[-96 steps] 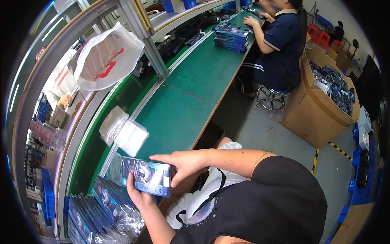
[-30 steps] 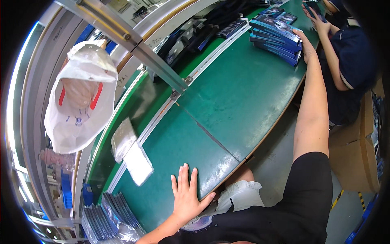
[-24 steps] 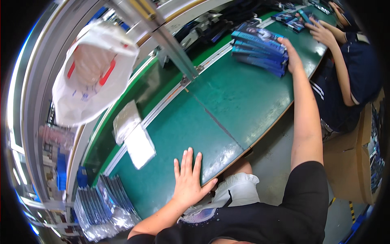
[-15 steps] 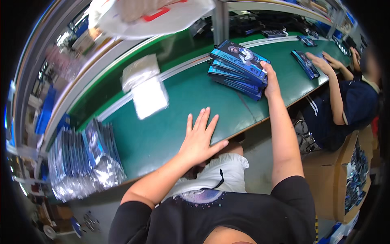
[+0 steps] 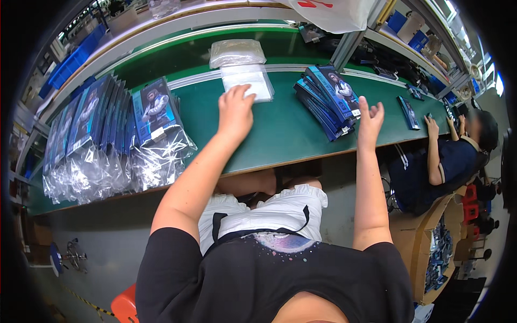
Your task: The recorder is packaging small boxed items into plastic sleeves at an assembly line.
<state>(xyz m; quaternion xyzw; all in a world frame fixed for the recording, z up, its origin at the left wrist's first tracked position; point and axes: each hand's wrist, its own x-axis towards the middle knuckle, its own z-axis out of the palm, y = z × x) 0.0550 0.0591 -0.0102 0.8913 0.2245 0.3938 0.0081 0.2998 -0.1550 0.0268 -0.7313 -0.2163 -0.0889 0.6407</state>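
As the left hand (image 5: 235, 110), fingers curled, touches the stack of clear bags (image 5: 247, 82) near the bench's (image 5: 280, 134) far edge, one bag should be peeled off cleanly, while the right hand (image 5: 370, 117), fingers spread and empty, hovers beside the blue boxes (image 5: 327, 99).

Row of bagged boxes (image 5: 107, 134) stands on the bench (image 5: 280, 134) at far left; stack of clear bags (image 5: 247, 81) lies centre-back, left hand (image 5: 235, 110) touching its near edge. Fanned pile of boxes (image 5: 328, 99) sits right of it, right hand (image 5: 369, 116) just beside.
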